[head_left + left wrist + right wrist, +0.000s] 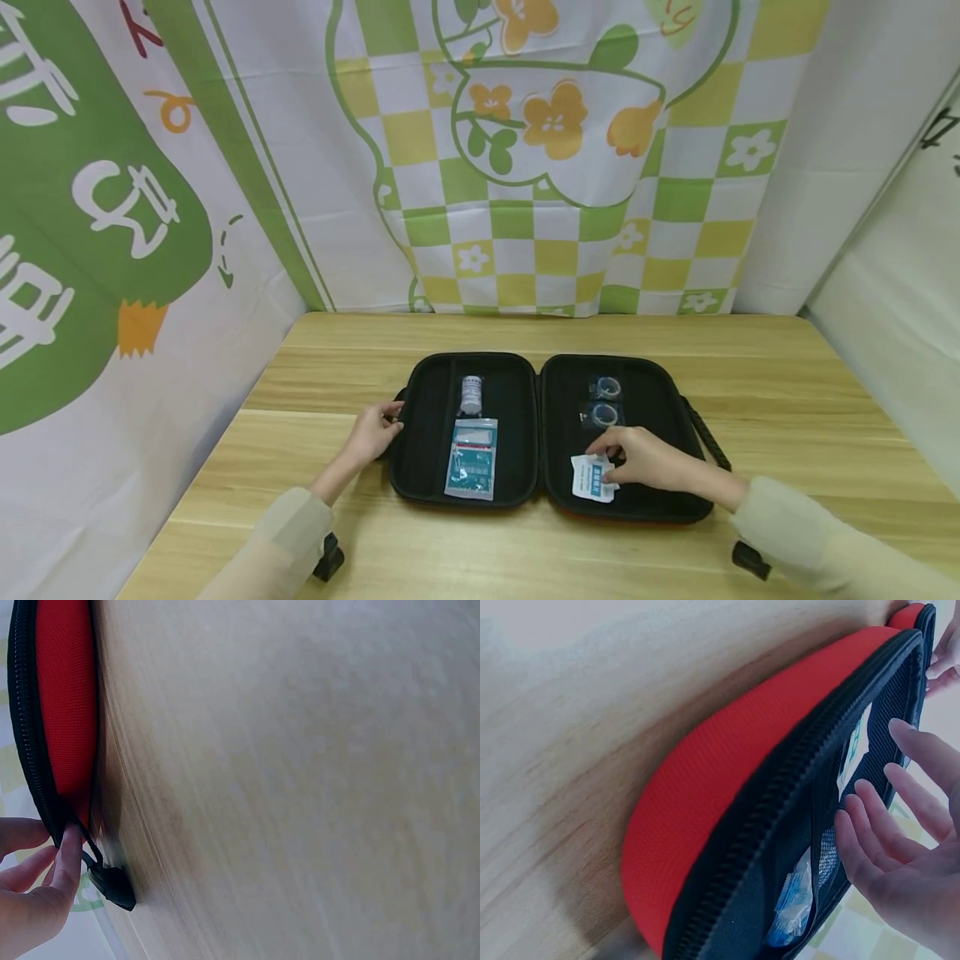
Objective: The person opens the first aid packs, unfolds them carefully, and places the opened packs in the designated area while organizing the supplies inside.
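Observation:
A zippered case, black inside and red outside, lies unfolded on the table. At its left edge my left hand pinches the rim, beside the zipper pull. My right hand is over the right half, close above a white packet with a blue label. The right wrist view shows its fingers spread and gently bent, with the packet beyond them. Two rolls in clear wrapping, one upper and one lower, sit behind that hand.
In the left half are a white bottle and a teal packet below it. A black strap hangs along the case's right side. The wooden table meets a printed curtain at the back.

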The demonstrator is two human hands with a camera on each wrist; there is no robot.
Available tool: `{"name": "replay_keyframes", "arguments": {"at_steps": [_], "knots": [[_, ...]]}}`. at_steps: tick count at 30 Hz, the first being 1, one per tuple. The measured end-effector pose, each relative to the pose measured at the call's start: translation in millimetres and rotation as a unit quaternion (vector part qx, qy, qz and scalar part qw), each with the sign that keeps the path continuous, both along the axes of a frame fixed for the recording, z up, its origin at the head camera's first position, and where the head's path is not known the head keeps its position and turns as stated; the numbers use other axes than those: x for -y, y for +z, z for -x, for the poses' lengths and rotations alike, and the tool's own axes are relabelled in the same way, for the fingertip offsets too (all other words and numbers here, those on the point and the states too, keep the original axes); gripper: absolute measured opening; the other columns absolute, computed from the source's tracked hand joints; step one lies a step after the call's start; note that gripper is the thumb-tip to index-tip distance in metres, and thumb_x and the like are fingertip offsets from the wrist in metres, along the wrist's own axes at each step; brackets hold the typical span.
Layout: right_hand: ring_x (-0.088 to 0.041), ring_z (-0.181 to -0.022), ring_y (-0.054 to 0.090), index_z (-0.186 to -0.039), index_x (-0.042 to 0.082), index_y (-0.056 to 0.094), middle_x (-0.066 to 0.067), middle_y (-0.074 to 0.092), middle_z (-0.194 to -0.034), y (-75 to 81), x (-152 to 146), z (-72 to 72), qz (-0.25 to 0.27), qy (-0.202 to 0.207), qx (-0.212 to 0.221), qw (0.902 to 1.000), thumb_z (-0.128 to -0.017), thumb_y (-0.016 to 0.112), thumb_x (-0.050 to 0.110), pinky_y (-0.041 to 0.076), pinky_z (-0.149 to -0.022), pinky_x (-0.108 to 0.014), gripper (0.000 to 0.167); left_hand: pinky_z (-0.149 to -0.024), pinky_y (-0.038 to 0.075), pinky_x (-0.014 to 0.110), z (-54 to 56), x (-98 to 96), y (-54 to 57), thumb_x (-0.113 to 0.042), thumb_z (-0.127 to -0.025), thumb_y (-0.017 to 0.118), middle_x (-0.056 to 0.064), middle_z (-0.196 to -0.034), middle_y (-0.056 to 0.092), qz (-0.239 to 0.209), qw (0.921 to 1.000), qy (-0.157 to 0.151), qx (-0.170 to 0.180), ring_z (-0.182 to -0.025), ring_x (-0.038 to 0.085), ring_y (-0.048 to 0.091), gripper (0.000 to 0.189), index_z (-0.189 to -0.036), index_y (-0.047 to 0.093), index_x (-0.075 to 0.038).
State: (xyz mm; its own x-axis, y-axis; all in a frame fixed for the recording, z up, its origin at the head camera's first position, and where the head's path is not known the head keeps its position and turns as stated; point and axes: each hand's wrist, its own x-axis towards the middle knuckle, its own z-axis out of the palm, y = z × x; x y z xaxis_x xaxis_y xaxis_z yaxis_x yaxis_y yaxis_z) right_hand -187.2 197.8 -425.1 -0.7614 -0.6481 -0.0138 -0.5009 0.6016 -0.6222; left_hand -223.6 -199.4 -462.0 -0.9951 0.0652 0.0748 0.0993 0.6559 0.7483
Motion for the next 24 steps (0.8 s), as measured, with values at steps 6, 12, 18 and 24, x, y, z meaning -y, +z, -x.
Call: {"name": "replay_keyframes", "arguments": {"at_steps": [6, 12, 18, 24], "knots": [[-0.013, -0.074, 0.051, -0.096, -0.003, 0.064, -0.003, 0.055, -0.085, -3.7, 4, -0.8, -0.015, 0.001, -0.003, 0.9999, -0.066, 0.075, 0.009, 0.044, -0.06, -0.022, 0.034, -0.056, 0.045, 0.026, -0.2, -0.2, -0.7, 0.009, -0.077, 0.057, 0.019, -0.091, 0.058, 0.002, 1.0, 0.002, -0.003, -0.064, 0.018, 0.053, 0.033, -0.11, 0.055, 0.012], [-0.012, -0.07, 0.046, -0.096, -0.006, 0.063, -0.002, 0.05, -0.08, -7.9, 6, -2.2, -0.017, 0.003, -0.004, 0.9998, -0.063, 0.076, 0.009, 0.041, -0.057, -0.02, 0.039, -0.056, 0.046, 0.026, 0.5, -0.5, -1.4, 0.008, -0.078, 0.058, 0.019, -0.092, 0.059, 0.001, 1.0, 0.003, 0.0, -0.064, 0.017, 0.053, 0.034, -0.111, 0.055, 0.011], [-0.01, -0.069, 0.046, -0.096, -0.006, 0.062, -0.003, 0.049, -0.081, -11.0, 7, -3.2, -0.018, 0.017, -0.014, 0.9996, -0.062, 0.077, 0.011, 0.041, -0.058, -0.02, 0.04, -0.057, 0.046, 0.028, 0.3, -0.7, -0.3, 0.008, -0.078, 0.057, 0.019, -0.092, 0.058, 0.0, 1.0, 0.0, -0.001, -0.065, 0.017, 0.053, 0.034, -0.111, 0.055, 0.012], [-0.01, -0.069, 0.045, -0.097, -0.004, 0.061, -0.003, 0.048, -0.082, -14.0, 7, -2.9, -0.019, 0.01, -0.003, 0.9998, -0.062, 0.077, 0.011, 0.04, -0.058, -0.02, 0.042, -0.057, 0.046, 0.027, 0.3, -0.1, -0.8, 0.009, -0.078, 0.057, 0.019, -0.092, 0.058, 0.001, 1.0, -0.001, -0.001, -0.065, 0.018, 0.053, 0.034, -0.111, 0.054, 0.012]]}}
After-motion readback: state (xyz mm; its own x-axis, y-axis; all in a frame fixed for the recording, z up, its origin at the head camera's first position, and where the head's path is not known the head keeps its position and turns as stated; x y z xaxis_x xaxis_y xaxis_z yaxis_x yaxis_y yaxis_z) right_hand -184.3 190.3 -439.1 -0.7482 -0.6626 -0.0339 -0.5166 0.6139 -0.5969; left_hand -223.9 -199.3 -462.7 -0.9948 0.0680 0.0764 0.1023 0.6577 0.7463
